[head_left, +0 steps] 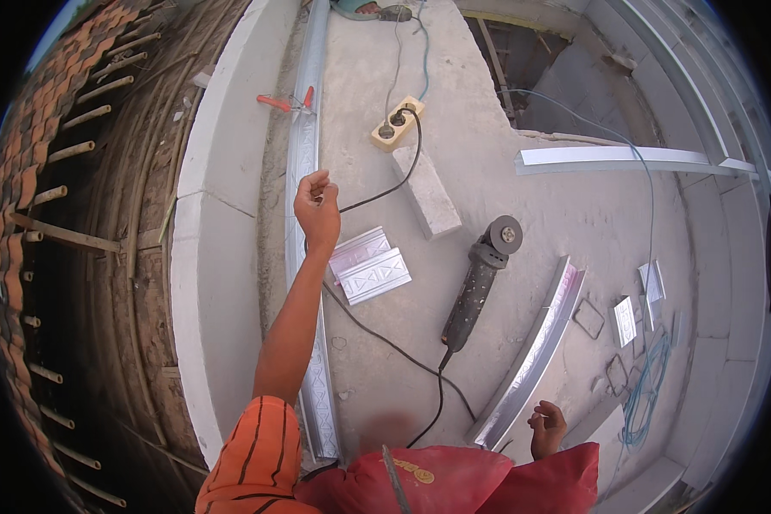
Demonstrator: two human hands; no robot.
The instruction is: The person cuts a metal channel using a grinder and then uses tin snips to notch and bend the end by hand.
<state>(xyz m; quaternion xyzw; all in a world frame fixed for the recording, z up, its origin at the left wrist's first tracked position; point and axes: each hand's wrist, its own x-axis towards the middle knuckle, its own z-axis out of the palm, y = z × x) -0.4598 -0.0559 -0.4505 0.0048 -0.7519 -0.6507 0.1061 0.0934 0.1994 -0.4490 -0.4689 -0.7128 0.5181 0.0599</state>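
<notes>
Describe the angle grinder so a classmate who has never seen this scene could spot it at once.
On the grey concrete floor, find the pale oblong block. The angle grinder lies between it and the silver channel beside the right hand. Unlike both, it is dark and speckled, with a round disc at its far end and a black cord at the near one.

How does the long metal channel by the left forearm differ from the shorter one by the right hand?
The long channel runs most of the picture's height; the shorter channel spans far less. The long channel has a red-handled hand tool across it; the shorter channel bears no tool. Both are silvery with patterned faces.
</notes>
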